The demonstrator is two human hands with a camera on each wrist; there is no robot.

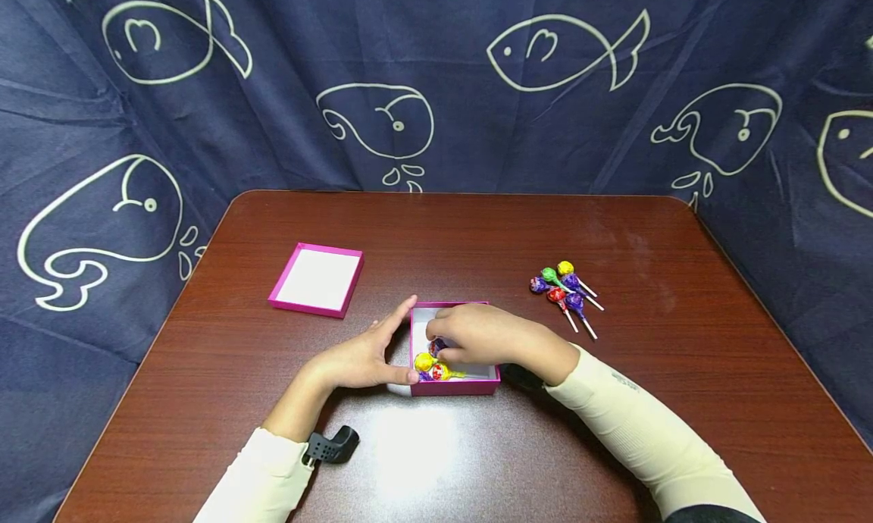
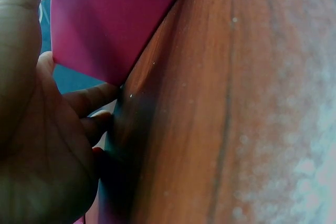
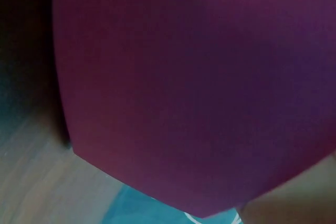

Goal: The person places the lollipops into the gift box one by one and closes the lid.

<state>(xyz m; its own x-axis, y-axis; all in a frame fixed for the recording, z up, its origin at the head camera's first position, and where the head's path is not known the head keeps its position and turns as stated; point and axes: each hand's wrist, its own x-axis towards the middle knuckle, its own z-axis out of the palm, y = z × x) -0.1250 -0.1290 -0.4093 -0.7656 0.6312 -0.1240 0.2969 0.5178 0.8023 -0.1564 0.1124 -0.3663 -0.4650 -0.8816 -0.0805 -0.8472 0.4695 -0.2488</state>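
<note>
An open pink box (image 1: pixel 455 388) with a white inside stands at the middle of the table. Several wrapped lollipops lie in its near left part, among them a yellow lollipop (image 1: pixel 424 361) and a red-and-yellow lollipop (image 1: pixel 440 371). My left hand (image 1: pixel 361 360) spans the box's left side, thumb at the near corner and index finger by the far one. Inside the box, my right hand (image 1: pixel 477 335) has curled fingers around a dark purple lollipop (image 1: pixel 437 347), partly hidden by them. Box walls fill much of the left wrist view and most of the right wrist view.
A pink lid (image 1: pixel 319 279) lies inside up at the back left. Right of the box, several lollipops (image 1: pixel 557 295) with white sticks lie in a loose group. A dark blue cloth (image 1: pixel 464 144) with fish and whale drawings hangs behind the brown table (image 1: pixel 464 235).
</note>
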